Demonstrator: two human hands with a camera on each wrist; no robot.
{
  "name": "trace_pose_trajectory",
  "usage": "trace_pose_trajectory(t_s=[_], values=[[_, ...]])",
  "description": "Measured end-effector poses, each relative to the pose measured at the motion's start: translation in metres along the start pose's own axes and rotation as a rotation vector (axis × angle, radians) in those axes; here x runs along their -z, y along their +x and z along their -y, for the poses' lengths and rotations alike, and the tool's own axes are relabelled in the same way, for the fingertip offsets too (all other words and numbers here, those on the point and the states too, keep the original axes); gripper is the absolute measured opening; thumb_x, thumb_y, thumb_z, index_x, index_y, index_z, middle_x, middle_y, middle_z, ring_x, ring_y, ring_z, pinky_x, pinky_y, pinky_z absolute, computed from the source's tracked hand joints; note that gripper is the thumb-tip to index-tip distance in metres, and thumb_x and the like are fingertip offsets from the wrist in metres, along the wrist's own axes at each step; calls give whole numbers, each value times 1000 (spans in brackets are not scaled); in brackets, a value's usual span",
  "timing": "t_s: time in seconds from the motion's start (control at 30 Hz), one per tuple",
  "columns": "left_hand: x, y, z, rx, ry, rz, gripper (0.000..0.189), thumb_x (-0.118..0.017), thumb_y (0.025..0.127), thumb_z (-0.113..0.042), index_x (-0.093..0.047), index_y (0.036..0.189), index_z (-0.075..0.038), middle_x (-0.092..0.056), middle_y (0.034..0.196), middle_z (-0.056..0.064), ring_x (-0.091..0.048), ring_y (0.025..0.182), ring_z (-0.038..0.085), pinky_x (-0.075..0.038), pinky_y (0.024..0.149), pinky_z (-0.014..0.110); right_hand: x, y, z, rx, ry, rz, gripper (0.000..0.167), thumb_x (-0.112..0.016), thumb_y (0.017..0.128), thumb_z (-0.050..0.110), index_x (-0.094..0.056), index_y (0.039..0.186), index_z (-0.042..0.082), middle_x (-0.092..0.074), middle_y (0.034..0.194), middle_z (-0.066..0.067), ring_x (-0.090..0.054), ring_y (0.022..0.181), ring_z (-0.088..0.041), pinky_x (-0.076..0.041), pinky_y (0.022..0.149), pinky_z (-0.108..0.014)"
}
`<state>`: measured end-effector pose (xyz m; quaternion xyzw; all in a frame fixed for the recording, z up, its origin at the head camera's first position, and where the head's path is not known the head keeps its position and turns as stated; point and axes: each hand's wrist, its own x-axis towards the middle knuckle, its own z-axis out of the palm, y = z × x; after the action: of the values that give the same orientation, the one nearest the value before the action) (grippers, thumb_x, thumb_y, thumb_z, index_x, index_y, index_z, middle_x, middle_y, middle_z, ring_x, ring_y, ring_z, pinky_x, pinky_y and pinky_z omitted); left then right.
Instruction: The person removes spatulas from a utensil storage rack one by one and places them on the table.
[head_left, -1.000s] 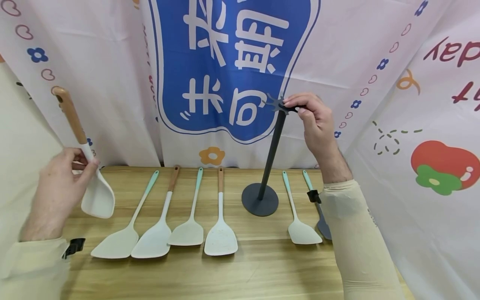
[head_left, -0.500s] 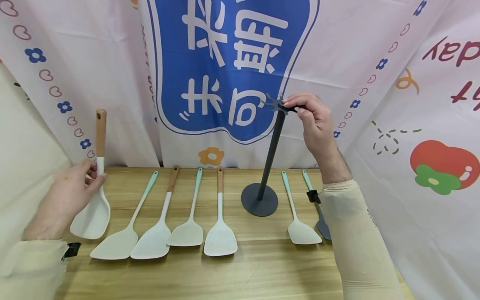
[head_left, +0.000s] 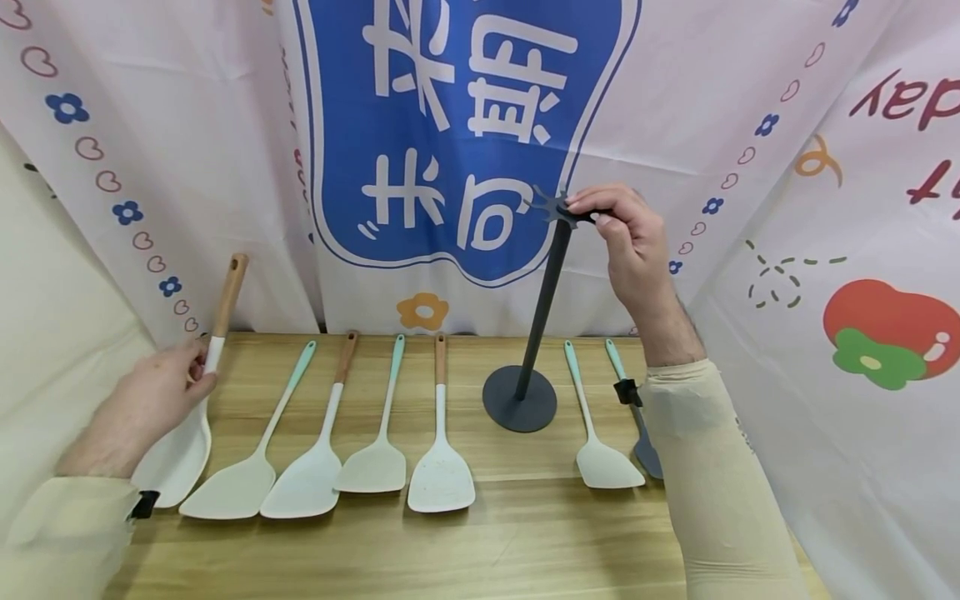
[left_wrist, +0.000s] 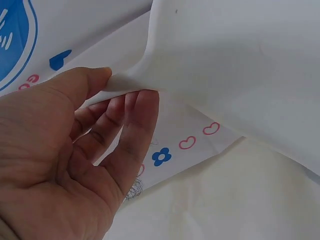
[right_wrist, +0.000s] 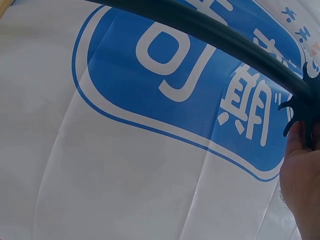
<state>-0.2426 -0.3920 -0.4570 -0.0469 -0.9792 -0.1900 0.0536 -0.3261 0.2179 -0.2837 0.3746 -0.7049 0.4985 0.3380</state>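
At the table's left end, my left hand (head_left: 161, 392) pinches the white neck of a spatula (head_left: 228, 296) with a wooden handle. Its handle points up and leans right, while the wide white blade hangs low beside my wrist, partly hidden. In the left wrist view that blade (left_wrist: 240, 65) fills the upper right, with thumb and fingertips on the neck. My right hand (head_left: 626, 242) grips the hooked top of a dark grey utensil stand (head_left: 547, 292), whose round base rests on the table. The right wrist view shows the stand's pole (right_wrist: 210, 37) running up to that hand.
Several pale spatulas lie on the wooden table (head_left: 510, 533), including one with a wooden handle (head_left: 441, 467) left of the stand. Right of the stand lie a mint-handled spatula (head_left: 600, 458) and a grey utensil (head_left: 643, 450), partly behind my forearm. Printed cloth hangs behind.
My left hand has lowered the spatula toward the table, and its handle has swung from leaning left to leaning right. My right hand has stayed on the stand's top.
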Motion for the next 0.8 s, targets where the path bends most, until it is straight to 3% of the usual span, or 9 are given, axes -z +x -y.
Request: trace_pose_trajectory(t_s=[0.17,0.4,0.57,0.8], values=[[-4,-3,4,17,6,71,26,-71,113,-9,-59,130,7,-69,99,21,-61,80,31,-46,61,36,0,1,1,0,0,-2,38,-47,110,8,-77,116,-17,-78,126,25,-70,126,-5,-56,113,-25],[-10,-4,9,-12,35,109,20,-75,108,-5,-60,115,7,-65,86,15,-58,74,28,-45,59,38,-1,1,1,3,6,-7,37,-48,109,7,-77,115,-17,-78,125,25,-71,125,-5,-57,112,-24],[-14,-5,12,-22,50,175,20,-75,108,-5,-63,115,10,-68,86,16,-58,75,27,-48,60,37,-1,1,1,3,7,-3,38,-48,110,7,-76,116,-17,-78,126,24,-70,125,-5,-57,113,-24],[-21,-9,14,-64,50,211,14,-77,106,-6,-65,102,0,-61,83,8,-53,74,22,-43,59,33,-1,0,0,5,18,-10,37,-48,109,5,-76,115,-18,-78,125,24,-71,124,-5,-58,111,-23]])
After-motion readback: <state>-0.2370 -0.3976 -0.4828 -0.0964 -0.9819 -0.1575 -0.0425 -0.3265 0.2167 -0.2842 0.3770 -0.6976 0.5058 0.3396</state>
